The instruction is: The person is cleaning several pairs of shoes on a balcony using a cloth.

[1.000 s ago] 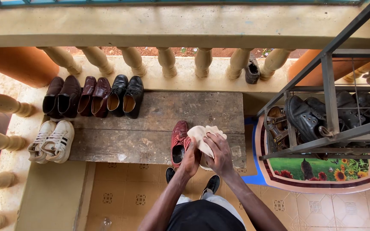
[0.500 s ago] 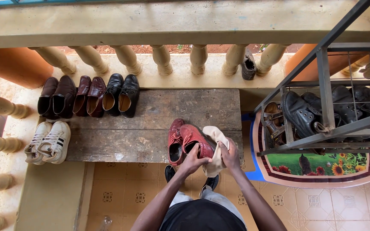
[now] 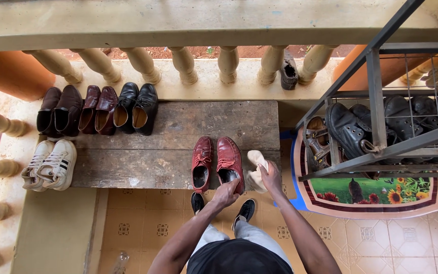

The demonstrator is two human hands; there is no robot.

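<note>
The red shoe [image 3: 230, 161] stands on the front edge of the wooden counter [image 3: 178, 147], toe toward twelve o'clock, just beside its mate [image 3: 201, 162] at nine o'clock. The left hand [image 3: 226, 193] rests at the heel, fingers together around the back rim. At three o'clock the right hand [image 3: 271, 176] has its fingers clamped on a bunched cream cloth [image 3: 255, 168], near the shoe's side. To set the shoe down well, I judge the heel should be kept square with the mate's and the cloth clear of the opening. Farther out, dark shoes [image 3: 97, 106] line up at ten o'clock, white sneakers [image 3: 49, 165] at nine, a metal shoe rack [image 3: 381, 127] at three.
</note>
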